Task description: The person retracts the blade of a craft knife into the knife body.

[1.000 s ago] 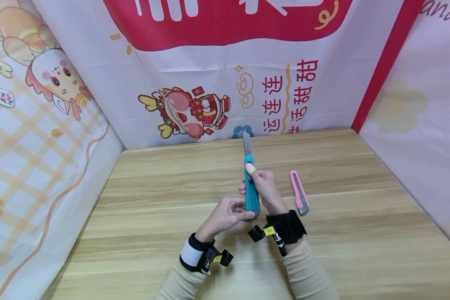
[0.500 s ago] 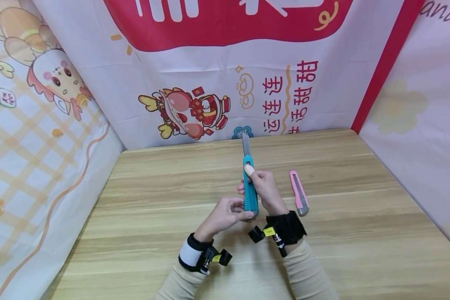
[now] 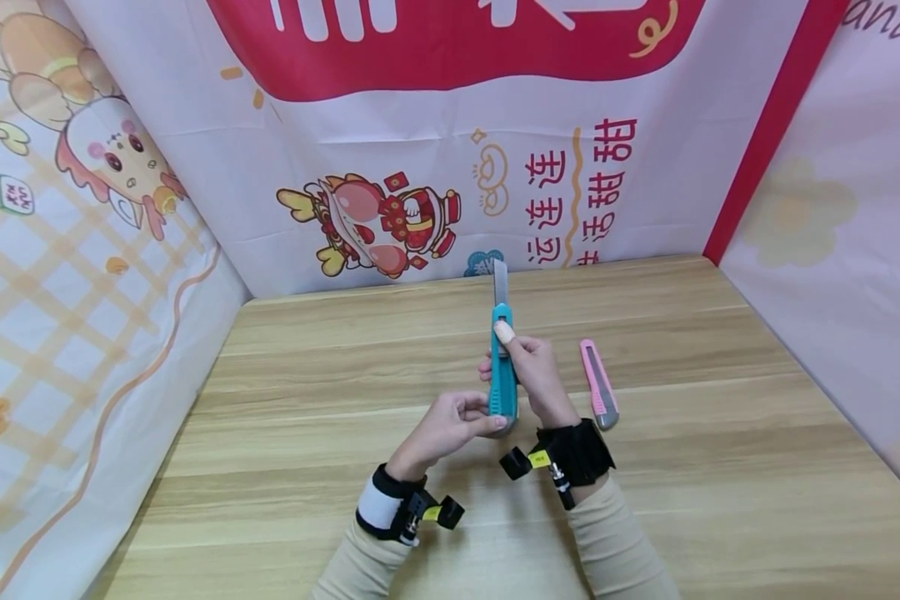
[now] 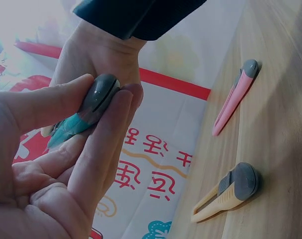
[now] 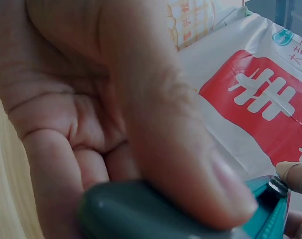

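A teal utility knife with a grey end cap is held up over the table, its blade extended toward the back wall. My left hand pinches the end cap between thumb and fingers. Farther up the handle, my right hand grips the knife, with the thumb on the slider. A pink utility knife lies on the table right of my right hand. The left wrist view also shows a pale orange utility knife on the table; it is hidden in the head view.
The wood-grain table is bordered by printed cloth: a back wall, a left wall and a right wall. Black straps with small cameras wrap both wrists.
The teal utility knife has swung slightly, its blade tip moving a little to the right and up. Both hands keep their holds; the pink utility knife has not moved.
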`<state>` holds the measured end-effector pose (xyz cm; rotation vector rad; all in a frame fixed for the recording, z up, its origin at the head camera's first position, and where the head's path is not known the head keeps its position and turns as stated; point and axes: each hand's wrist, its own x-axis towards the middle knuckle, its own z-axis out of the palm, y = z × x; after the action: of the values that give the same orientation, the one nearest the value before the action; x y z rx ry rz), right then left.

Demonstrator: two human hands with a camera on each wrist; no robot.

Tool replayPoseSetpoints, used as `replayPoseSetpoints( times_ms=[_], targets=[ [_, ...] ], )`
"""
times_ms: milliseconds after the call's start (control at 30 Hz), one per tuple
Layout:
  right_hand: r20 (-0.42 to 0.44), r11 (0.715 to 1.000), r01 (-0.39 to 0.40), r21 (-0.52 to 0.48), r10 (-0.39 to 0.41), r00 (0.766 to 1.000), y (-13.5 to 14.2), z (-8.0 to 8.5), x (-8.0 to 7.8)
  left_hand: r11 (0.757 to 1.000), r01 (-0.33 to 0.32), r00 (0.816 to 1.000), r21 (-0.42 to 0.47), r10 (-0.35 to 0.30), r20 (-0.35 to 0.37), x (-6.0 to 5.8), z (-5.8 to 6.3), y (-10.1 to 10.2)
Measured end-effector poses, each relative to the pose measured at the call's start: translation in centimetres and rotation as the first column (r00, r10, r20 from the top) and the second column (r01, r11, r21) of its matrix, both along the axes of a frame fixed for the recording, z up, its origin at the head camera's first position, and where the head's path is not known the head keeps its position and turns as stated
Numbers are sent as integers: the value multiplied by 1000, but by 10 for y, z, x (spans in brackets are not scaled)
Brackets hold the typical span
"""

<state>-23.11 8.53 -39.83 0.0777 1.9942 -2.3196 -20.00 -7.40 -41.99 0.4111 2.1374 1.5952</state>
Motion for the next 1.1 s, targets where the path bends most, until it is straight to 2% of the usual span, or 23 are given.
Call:
replayPoseSetpoints(
  times_ms=[200, 333, 600, 1100],
  targets=[
    [43, 1000, -16, 22, 15, 999, 0, 3, 2, 1000, -7, 1000, -9, 7, 11, 0, 2, -1],
    [41, 1000, -15, 16, 14, 999, 0, 5, 3, 1000, -6, 1000, -5, 6, 5, 0, 0, -1],
    [34, 999, -36, 20, 36, 999, 2, 7, 2, 1000, 21, 997, 19, -19, -78, 0, -1, 2],
    [30, 999, -41, 16, 40, 999, 1, 5, 1, 1000, 17, 993, -7, -18, -114, -1, -2, 2]
  ],
)
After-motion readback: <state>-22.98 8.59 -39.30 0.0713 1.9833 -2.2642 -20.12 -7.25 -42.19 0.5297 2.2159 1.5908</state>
